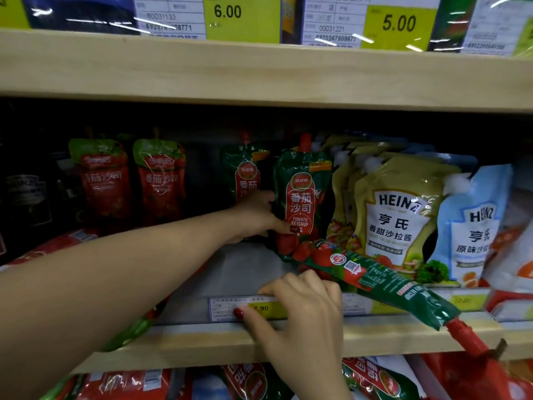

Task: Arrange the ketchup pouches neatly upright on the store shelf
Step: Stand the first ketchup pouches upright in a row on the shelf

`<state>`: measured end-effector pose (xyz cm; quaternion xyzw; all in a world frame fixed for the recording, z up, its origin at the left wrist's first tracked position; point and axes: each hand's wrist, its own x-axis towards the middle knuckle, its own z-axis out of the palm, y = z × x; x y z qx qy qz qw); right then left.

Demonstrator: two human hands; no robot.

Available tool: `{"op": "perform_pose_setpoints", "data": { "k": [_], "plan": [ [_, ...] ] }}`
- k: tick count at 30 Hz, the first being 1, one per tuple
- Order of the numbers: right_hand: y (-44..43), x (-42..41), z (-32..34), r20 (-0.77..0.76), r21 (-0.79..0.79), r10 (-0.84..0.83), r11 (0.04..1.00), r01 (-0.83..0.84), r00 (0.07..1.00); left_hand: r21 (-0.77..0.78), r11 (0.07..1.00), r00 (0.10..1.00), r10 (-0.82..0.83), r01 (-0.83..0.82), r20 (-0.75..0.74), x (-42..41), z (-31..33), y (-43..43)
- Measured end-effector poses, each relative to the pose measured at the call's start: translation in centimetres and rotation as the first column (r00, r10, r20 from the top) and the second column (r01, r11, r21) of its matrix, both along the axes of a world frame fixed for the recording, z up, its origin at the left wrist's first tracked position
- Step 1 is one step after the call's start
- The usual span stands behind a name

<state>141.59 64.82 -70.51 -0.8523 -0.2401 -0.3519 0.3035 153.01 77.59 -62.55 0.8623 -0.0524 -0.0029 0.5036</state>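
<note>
The upright ketchup pouch (302, 197), green with a red cap, stands on the shelf (202, 339) and serves as the marker here; the left hand (256, 215) grips its left edge, thumb pressed on the front and fingers curled behind. Just behind and to its left stands a second green pouch (245, 174), partly hidden by that hand; further left are two red pouches (129, 180). Pressed against its right side is a row of yellow Heinz pouches (403, 215), with a blue Heinz pouch (473, 226) beyond them. In front of its base a lying ketchup pouch (375, 281) slants down to the right, across the yellow row's bottoms, its red cap past the shelf lip. Below and in front, the right hand (302, 307) sits at the lip with fingers curled beside the lying pouch's end; I cannot tell whether it holds it; its thumb lies over the price tag (259, 308).
</note>
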Motion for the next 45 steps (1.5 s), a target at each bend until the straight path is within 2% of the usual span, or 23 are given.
{"op": "perform_pose_setpoints", "data": {
  "k": [14,21,28,31,34,38,42,45],
  "plan": [
    [-0.1,-0.1,-0.1,0.000,-0.014,-0.003,1.000,0.003,1.000,0.017,1.000,0.999,-0.019,0.020,-0.051,-0.7,-0.2,-0.3],
    [-0.1,-0.6,0.3,-0.064,-0.018,-0.011,1.000,0.010,0.998,0.073,0.996,0.997,0.062,-0.059,-0.041,-3.0,1.0,0.6],
    [-1.5,-2.1,1.8,-0.103,0.057,0.128,0.991,-0.123,0.986,-0.075,0.994,0.992,0.088,-0.081,0.087,-7.1,1.6,0.1],
    [-3.6,-3.3,3.6,-0.026,0.033,0.139,0.990,-0.138,0.990,-0.188,0.981,0.992,0.068,-0.047,0.109,-8.4,1.7,-0.6],
    [-6.9,-4.1,5.7,0.047,0.070,0.071,0.995,-0.074,0.996,-0.332,0.943,0.993,0.067,-0.030,0.099,-9.1,2.1,-1.8],
    [-11.1,-5.3,7.4,0.103,0.057,-0.045,0.998,0.039,0.994,-0.212,0.976,0.982,-0.008,0.049,0.187,-9.6,1.6,-4.2],
    [-13.9,-5.6,6.9,-0.077,0.006,-0.102,0.995,0.102,0.992,0.050,0.981,0.941,-0.194,0.188,0.276,-10.0,0.5,-6.6],
    [-15.0,-5.1,5.9,-0.182,-0.045,-0.136,0.990,0.130,0.974,0.183,0.956,0.908,-0.278,0.230,0.313,-10.2,-0.4,-7.8]
  ]
}}
